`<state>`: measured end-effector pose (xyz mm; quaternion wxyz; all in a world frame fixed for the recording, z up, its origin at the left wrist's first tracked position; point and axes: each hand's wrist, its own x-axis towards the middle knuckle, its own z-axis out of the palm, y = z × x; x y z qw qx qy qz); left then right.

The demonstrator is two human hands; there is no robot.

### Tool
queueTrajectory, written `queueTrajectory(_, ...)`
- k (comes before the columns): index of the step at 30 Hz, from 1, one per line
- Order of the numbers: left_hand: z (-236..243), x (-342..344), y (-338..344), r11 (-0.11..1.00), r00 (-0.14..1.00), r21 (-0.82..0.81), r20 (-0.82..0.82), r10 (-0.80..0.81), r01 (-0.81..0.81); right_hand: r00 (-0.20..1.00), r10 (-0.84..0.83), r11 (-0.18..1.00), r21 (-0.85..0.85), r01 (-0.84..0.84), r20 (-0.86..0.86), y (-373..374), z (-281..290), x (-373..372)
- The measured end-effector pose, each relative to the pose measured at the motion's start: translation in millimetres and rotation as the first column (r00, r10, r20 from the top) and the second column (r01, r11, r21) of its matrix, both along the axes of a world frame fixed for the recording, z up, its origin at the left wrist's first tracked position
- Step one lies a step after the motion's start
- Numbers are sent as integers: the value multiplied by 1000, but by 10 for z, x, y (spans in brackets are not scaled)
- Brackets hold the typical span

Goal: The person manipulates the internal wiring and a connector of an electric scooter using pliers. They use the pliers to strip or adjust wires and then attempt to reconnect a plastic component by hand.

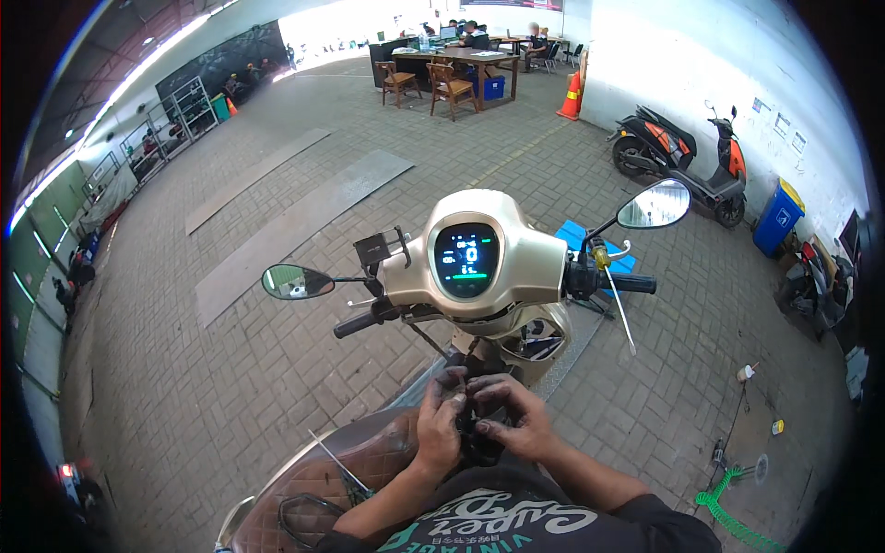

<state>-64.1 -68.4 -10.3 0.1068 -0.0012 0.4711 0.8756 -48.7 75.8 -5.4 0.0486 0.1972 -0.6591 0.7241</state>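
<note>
Both hands meet in front of my body, just behind the steering column of a gold scooter. My left hand has its fingers bent and pinched near the tips. Close beside it, my right hand curls its fingers toward the same spot. Between them is something small and dark, perhaps a cable or connector, too dim to name. The scooter's display is lit. Below the display, the front panel area shows an opening. On the brown quilted seat lie a black cable and a thin pale rod.
A long thin rod hangs at the right handlebar. Mirrors stick out on both sides. Green coiled hose and a cup lie on the right floor. Farther off are an orange-black scooter, a blue bin, a table and seated people.
</note>
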Motion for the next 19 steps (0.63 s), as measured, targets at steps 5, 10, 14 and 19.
queueTrajectory(5,165,-68,-155,949,961,-244,-138,-238,199,999,49,959,279,-51,13,70,122,-1)
queueTrajectory(10,132,-156,-208,859,831,-298,-258,-493,417,981,167,952,244,-186,99,126,106,25)
queueTrajectory(14,150,-145,-220,805,798,-404,-242,-552,434,972,220,905,355,-233,78,133,127,42)
queueTrajectory(19,280,-141,-234,686,729,-530,-172,-662,498,932,270,887,314,-338,241,198,75,42)
